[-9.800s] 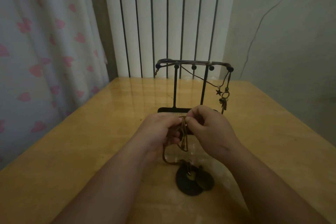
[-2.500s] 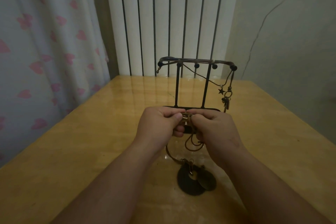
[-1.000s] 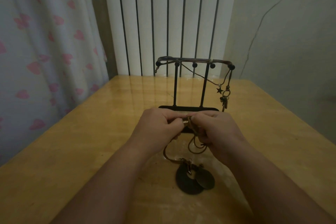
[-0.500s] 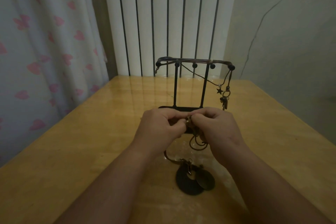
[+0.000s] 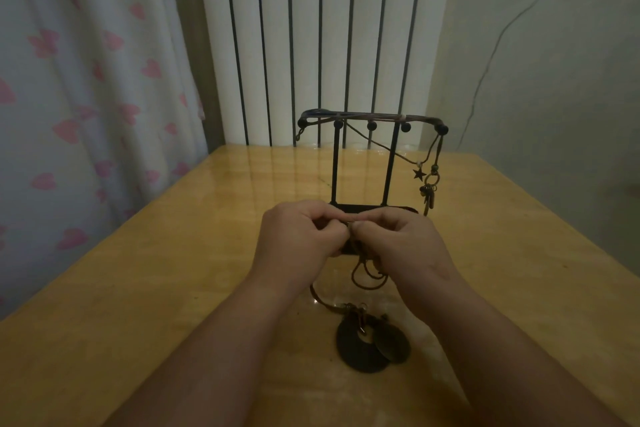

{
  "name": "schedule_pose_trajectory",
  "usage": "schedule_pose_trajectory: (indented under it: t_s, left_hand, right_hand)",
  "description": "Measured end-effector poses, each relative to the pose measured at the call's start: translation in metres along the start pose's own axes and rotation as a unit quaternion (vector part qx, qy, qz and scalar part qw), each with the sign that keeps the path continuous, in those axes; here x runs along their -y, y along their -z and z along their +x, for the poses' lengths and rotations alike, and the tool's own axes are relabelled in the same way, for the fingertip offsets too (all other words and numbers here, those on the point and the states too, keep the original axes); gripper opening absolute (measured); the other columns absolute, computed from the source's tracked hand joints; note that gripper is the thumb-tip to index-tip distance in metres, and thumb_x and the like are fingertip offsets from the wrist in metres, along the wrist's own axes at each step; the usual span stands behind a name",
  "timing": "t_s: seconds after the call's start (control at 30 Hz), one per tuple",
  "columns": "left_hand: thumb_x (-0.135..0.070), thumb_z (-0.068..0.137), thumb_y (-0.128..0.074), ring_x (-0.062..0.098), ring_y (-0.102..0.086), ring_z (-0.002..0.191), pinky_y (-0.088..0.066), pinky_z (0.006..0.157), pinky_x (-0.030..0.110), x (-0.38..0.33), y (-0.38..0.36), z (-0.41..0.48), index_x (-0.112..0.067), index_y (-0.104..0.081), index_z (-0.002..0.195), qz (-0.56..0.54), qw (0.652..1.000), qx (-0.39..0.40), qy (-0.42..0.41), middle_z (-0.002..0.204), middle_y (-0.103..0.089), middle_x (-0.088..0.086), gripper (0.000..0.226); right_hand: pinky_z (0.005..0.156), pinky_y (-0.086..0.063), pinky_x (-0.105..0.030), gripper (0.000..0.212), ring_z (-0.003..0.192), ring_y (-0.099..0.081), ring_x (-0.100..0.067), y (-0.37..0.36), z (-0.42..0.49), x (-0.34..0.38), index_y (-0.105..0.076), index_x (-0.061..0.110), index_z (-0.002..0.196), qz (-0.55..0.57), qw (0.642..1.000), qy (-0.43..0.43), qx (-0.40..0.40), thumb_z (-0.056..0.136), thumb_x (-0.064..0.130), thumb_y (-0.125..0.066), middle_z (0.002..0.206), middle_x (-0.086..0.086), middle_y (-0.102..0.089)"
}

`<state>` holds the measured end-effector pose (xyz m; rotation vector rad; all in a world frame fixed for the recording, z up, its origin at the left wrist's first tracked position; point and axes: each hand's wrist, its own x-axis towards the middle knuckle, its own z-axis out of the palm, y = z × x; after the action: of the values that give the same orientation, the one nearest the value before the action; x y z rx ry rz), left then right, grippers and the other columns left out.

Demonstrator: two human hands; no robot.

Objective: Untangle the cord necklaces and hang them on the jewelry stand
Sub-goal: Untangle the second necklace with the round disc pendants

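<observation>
The left hand (image 5: pixel 299 236) and right hand (image 5: pixel 403 243) pinch the tangled cord (image 5: pixel 360 279) with curled fingers (image 5: pixel 375 218), just over the table (image 5: pixel 166 270) in front of the stand (image 5: pixel 370 120); the knot seems not undone yet, so pull it loose next.

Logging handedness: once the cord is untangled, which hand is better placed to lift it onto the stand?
Probably right: the cord loops down beneath the right hand, directly before the jewelry stand; the left hand pinches only its top.

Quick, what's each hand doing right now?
Left hand: pinching the cord.
Right hand: pinching the same cord.
</observation>
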<state>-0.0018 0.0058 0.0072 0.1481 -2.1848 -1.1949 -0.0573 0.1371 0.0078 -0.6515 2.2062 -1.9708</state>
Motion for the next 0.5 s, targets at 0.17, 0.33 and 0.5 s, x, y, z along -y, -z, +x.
schedule_pose_trajectory:
  t_s: [0.17, 0.33, 0.5]
  left_hand:
    - [-0.014, 0.089, -0.069, 0.002, -0.070, 0.074, -0.056, 0.063, 0.016, 0.004, 0.000, 0.001, -0.024, -0.075, 0.100, -0.001, 1.000, 0.014, 0.016, 0.080, -0.072, -0.009, 0.016]
    - [-0.013, 0.090, -0.067, 0.006, -0.069, 0.078, -0.061, 0.070, 0.026, 0.006, -0.002, 0.001, -0.027, -0.072, 0.105, 0.006, 0.999, 0.034, 0.002, 0.084, -0.071, -0.008, 0.021]
    - [-0.012, 0.089, -0.068, -0.002, -0.066, 0.077, -0.055, 0.067, 0.016, 0.004, -0.004, 0.001, -0.025, -0.074, 0.102, 0.007, 1.000, 0.019, -0.006, 0.083, -0.070, -0.012, 0.019]
  right_hand:
    - [0.058, -0.053, -0.014, 0.009, 0.075, -0.070, -0.004, 0.005, 0.001, 0.002, -0.075, 0.021, 0.085, -0.008, 1.000, 0.004, -0.010, 0.082, 0.014, -0.071, 0.078, 0.004, -0.074]
    - [0.054, -0.050, -0.015, 0.013, 0.068, -0.069, -0.004, 0.010, 0.002, 0.006, -0.074, 0.020, 0.084, 0.004, 1.000, -0.014, -0.008, 0.084, 0.009, -0.068, 0.074, 0.004, -0.072]
    - [0.057, -0.051, -0.018, 0.019, 0.070, -0.069, -0.010, 0.007, 0.002, 0.004, -0.068, 0.022, 0.101, 0.007, 0.999, -0.038, -0.013, 0.084, 0.013, -0.068, 0.085, 0.000, -0.070]
